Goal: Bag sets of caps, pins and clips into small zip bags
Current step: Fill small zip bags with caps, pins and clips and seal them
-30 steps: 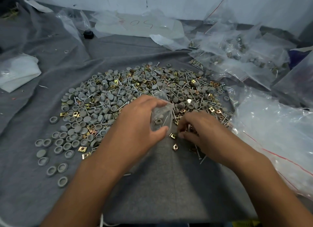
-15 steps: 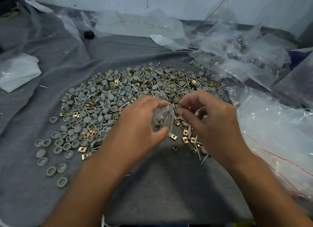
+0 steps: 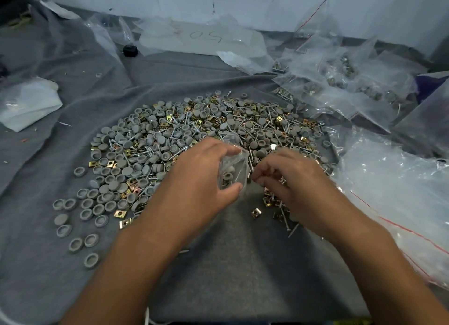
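While left hand (image 3: pixel 201 176) pinches zip bag (image 3: pixel 233 171), right fingers (image 3: pixel 261 179) alongside.

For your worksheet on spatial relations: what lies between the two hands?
In the head view, the small zip bag, held by the left hand, lies between it and the right hand.

Packing workbench: grey cloth (image 3: pixel 230 264), heaped hardware (image 3: pixel 194 130), filled bags (image 3: pixel 340 82).

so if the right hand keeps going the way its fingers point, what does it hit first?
Probably the small zip bag held in the left hand: the right hand points left at it, fingertips almost touching. Depth is unclear.
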Available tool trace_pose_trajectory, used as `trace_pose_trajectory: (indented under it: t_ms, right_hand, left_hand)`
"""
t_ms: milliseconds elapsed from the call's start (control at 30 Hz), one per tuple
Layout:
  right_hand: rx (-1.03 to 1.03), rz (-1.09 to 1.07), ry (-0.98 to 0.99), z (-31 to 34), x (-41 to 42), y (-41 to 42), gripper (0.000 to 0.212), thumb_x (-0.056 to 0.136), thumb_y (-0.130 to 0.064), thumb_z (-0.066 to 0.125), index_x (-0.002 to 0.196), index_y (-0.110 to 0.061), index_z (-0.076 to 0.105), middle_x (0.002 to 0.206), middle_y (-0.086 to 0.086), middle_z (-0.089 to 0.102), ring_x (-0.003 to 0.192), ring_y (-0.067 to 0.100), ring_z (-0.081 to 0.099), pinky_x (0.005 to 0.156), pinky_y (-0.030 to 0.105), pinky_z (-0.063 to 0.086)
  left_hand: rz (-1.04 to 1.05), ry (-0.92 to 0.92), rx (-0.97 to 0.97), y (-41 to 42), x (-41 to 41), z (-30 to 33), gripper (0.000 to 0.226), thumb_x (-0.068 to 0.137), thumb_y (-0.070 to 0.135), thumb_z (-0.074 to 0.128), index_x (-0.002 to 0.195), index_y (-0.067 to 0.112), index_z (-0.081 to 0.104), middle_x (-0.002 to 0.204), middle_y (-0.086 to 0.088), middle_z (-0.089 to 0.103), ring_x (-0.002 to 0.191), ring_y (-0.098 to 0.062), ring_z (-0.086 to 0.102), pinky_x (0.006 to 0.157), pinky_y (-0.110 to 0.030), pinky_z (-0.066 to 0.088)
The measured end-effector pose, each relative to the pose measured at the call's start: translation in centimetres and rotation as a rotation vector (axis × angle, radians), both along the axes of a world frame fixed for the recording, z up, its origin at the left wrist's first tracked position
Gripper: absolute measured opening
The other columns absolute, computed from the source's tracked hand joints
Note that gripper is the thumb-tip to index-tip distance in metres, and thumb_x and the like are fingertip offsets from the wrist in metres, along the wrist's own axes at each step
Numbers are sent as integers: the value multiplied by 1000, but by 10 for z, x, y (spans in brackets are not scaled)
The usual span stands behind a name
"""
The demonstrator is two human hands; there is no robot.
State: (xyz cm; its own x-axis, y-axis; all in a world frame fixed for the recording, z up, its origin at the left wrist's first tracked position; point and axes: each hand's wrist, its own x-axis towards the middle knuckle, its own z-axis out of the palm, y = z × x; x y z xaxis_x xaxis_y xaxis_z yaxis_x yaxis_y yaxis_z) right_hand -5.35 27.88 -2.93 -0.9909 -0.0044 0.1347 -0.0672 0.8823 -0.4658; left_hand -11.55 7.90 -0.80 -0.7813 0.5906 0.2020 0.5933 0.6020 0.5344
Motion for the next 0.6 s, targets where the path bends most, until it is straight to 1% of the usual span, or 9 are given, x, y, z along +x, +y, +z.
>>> trace_pose_trajectory:
  t_ms: [100, 167, 233, 267, 333, 400, 500, 533, 600]
  right_hand:
    - [143, 13, -204, -8, -1, -7, 27, 93, -40, 67, 119, -36, 62, 110, -15, 50, 109, 11, 49, 92, 36, 48]
    - [132, -30, -192, -10, -4, -7, 34, 94, -41, 66, 126, -36, 58, 113, -14, 50, 112, 12, 49, 93, 37, 49]
    - [133, -86, -125, -10, -7, -7, 39, 96, -43, 63, 133, -37, 55, 118, -12, 51, 114, 12, 48, 90, 34, 48]
    - [163, -99, -103, -11, -9, -7, 39, 96, -46, 61, 133, -37, 56, 118, -12, 52, 113, 12, 49, 86, 32, 46]
    - [230, -96, -79, -12, -12, -11, 33, 95, -49, 60, 126, -38, 61, 115, -12, 53, 110, 12, 49, 80, 29, 41]
    - [242, -78, -68, -11, -13, -14, 24, 94, -48, 62, 116, -37, 65, 111, -11, 54, 109, 13, 49, 79, 30, 42]
    - [262, -43, -71, -12, -12, -13, 23, 98, -44, 56, 116, -34, 67, 110, -11, 52, 109, 14, 48, 82, 30, 43]
    - [258, -39, -61, -12, -12, -12, 23, 99, -43, 54, 116, -33, 66, 109, -11, 52, 108, 13, 48, 82, 30, 43]
    - [144, -80, 19, -9, -10, -12, 21, 100, -38, 52, 113, -29, 66, 107, -13, 49, 103, 11, 50, 81, 28, 42]
  left_hand:
    - [0, -5, -2, 0, 0, 0, 58, 77, 40, 78, 131, 33, 57, 115, 29, 46, 89, 15, 43, 73, -3, 32]
    - [0, -10, 4, -1, 0, 0, 58, 77, 39, 79, 131, 33, 57, 114, 29, 46, 90, 19, 42, 71, -3, 33]
    - [1, -13, 7, -2, 0, 0, 58, 77, 38, 79, 131, 32, 58, 114, 29, 46, 88, 20, 42, 71, -2, 33]
    - [1, -14, 10, -2, 0, 0, 58, 77, 38, 79, 131, 32, 58, 114, 29, 46, 86, 20, 42, 70, -3, 33]
    - [-1, -11, 10, -2, -1, 1, 58, 78, 38, 78, 131, 32, 58, 113, 28, 47, 81, 20, 42, 71, -3, 33]
    - [0, -6, 1, -2, -1, 1, 57, 78, 39, 78, 131, 31, 58, 114, 27, 48, 81, 19, 42, 72, -3, 33]
    - [7, -4, -3, -3, -1, 0, 58, 78, 39, 79, 131, 32, 58, 116, 27, 49, 85, 19, 41, 73, -3, 32]
    - [8, -5, -1, -3, -1, -1, 58, 78, 39, 79, 131, 32, 58, 115, 27, 48, 85, 18, 42, 73, -4, 32]
    - [9, -6, -2, -3, 0, -1, 58, 78, 39, 79, 131, 32, 58, 115, 27, 48, 84, 17, 42, 71, -5, 32]
